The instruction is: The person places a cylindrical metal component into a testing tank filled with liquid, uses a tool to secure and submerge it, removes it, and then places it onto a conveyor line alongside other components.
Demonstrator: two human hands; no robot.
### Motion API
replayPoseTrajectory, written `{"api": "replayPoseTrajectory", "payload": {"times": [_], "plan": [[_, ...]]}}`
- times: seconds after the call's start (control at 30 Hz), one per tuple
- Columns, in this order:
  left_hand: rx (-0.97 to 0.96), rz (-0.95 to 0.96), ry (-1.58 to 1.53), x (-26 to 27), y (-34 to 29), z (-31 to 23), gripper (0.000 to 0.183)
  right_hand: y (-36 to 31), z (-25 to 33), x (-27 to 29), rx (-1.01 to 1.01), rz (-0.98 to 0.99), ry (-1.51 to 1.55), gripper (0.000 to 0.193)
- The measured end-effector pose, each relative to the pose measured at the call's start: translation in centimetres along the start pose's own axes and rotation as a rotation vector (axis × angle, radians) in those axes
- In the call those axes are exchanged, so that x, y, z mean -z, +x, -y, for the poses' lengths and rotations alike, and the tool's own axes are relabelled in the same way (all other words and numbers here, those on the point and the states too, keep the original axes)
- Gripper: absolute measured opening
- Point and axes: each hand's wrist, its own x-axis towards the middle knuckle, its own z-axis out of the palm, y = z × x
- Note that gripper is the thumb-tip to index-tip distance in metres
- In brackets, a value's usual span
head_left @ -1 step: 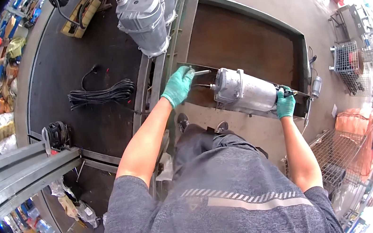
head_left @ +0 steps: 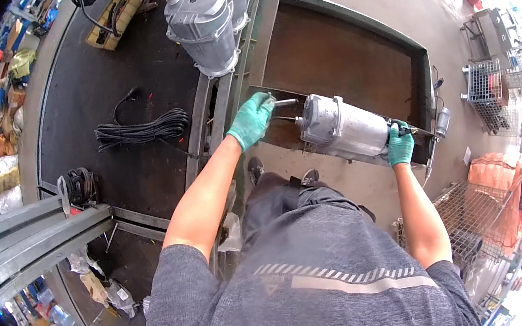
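A silvery metal cylinder housing (head_left: 352, 125) lies on its side across the near edge of a metal tray (head_left: 347, 14). My left hand (head_left: 252, 121), in a green glove, is closed around a short metal rod (head_left: 284, 102) that points toward the cylinder's flanged left end. Just below the rod, a thin dark cable (head_left: 283, 118) runs to that end. At the cylinder's right end, my gloved right hand (head_left: 400, 143) is closed on a black tool (head_left: 403, 129) with a thin tip pointing right. The glove hides most of the tool, so its exact kind cannot be told.
Upright metal housings (head_left: 202, 31) stand at the bench's far edge. A coiled black cable (head_left: 143, 129) lies on the dark bench top (head_left: 96, 79), near a yellow box (head_left: 114, 23). A metal beam (head_left: 45, 243) juts in at left. Wire baskets (head_left: 462, 215) stand at right.
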Motion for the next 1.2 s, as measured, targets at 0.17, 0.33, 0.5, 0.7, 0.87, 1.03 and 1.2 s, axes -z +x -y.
{"api": "replayPoseTrajectory", "payload": {"times": [0.17, 0.33, 0.5, 0.7, 0.87, 1.03, 1.2], "plan": [[0.041, 0.107, -0.002, -1.1, 0.7, 3.5, 0.023, 0.1, 0.1, -0.5, -0.009, 0.015, 0.002, 0.025], [0.149, 0.194, -0.068, -1.8, 0.8, 2.1, 0.019, 0.0, 0.0, -0.3, -0.031, -0.005, -0.004, 0.026], [0.390, 0.327, -0.253, -0.2, 1.8, 0.6, 0.029, -0.1, 0.8, -0.4, -0.043, -0.005, -0.016, 0.027], [0.002, 0.460, -0.117, -0.2, 1.9, 1.8, 0.024, 0.0, 0.8, -0.5, -0.031, -0.019, -0.006, 0.025], [0.217, 0.365, -0.242, -1.4, 2.3, 0.5, 0.034, 0.0, 0.2, -0.6, -0.016, -0.034, 0.025, 0.023], [0.212, 0.438, 0.039, 0.3, 3.1, 2.0, 0.048, 0.2, 0.3, -0.8, -0.066, -0.023, -0.032, 0.020], [-0.072, 0.300, 0.672, -1.3, 4.6, 3.4, 0.048, 0.2, -0.6, -0.8, -0.030, -0.035, -0.004, 0.022]]}}
